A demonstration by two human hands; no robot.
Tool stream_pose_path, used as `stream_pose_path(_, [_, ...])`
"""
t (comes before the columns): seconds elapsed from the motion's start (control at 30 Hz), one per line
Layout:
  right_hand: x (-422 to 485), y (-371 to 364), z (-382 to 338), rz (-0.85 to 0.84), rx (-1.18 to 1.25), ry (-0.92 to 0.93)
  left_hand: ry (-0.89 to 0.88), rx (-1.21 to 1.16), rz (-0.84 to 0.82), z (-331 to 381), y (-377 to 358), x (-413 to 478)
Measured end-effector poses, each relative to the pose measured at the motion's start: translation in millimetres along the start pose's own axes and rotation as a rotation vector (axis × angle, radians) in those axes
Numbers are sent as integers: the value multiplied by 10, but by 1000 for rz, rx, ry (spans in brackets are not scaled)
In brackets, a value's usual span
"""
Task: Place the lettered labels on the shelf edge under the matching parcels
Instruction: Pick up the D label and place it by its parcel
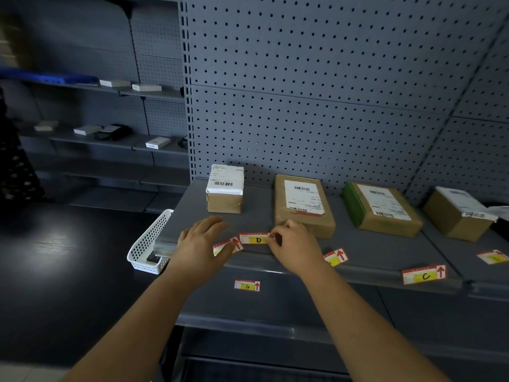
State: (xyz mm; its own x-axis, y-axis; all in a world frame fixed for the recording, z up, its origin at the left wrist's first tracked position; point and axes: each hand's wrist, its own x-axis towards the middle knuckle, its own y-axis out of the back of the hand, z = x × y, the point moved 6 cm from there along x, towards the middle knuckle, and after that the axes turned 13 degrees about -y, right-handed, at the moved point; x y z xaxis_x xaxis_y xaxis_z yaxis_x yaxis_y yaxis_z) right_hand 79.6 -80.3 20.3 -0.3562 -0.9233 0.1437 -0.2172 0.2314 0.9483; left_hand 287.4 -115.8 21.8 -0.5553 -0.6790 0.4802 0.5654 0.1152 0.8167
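Several cardboard parcels stand on the grey shelf (256,219): a small white-topped one (225,188), a flat one (303,205), a green-edged one (381,208) and one at the far right (457,213). My right hand (292,241) pinches the right end of the D label (254,239) above the shelf's front edge. My left hand (202,239) lies with straight fingers over another label (228,245), whose letter is hidden. More labels sit on the edge: one partly hidden (336,257), the C label (424,274) and one at the far right (493,256).
A G label (247,285) is on the lower shelf's face. A white mesh basket (150,244) hangs at the shelf's left end. Pegboard backs the shelf. Dark shelving with small boxes stands at the left.
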Motion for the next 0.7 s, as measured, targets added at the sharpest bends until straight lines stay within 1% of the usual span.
stream_pose_path(0.07, [26, 0, -12, -18, 6, -5, 0, 4, 3, 15, -6, -4])
stream_pose_path(0.23, [56, -27, -38, 20, -18, -25, 4, 15, 8, 40, -18, -30])
stream_pose_path(0.4, [78, -2, 20, 11, 10, -47, 4, 18, 13, 39, -6, -55])
stream_pose_path(0.57, [110, -27, 15, -74, 40, -43, 3, 11, 8, 30, 1, -66])
stream_pose_path(0.7, [130, -63, 7, -114, 1, -64, 1, 12, 4, 29, -5, -66])
